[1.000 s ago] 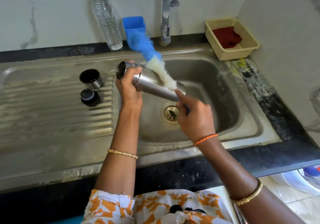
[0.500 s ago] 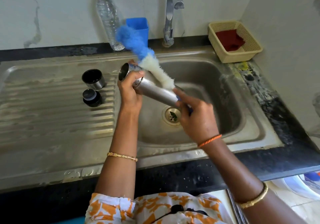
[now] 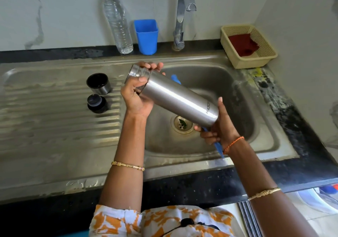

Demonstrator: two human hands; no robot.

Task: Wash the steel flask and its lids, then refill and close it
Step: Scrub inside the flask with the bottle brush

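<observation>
The steel flask [image 3: 175, 97] is tilted over the sink basin, mouth up at the left and base down at the right. My left hand [image 3: 138, 96] grips it around the neck. My right hand [image 3: 218, 128] is at the flask's base and holds the blue handle of a bottle brush [image 3: 219, 148]. The brush runs behind the flask, and only a blue bit of it [image 3: 176, 78] shows above. On the draining board at the left stand the steel cup lid [image 3: 98, 83], open side up, and the black inner stopper [image 3: 97, 103].
Along the back wall stand a plastic water bottle [image 3: 118, 22], a blue cup [image 3: 146, 36] and the tap [image 3: 182, 15], which is not running. A cream basket [image 3: 259, 61] with a red cloth sits at the back right. The sink drain [image 3: 182, 125] lies below the flask.
The brush was rubbing along the top of the flask with its white and blue bristles in sight. It now lies behind the flask, mostly hidden. The flask looks bigger and nearer to me.
</observation>
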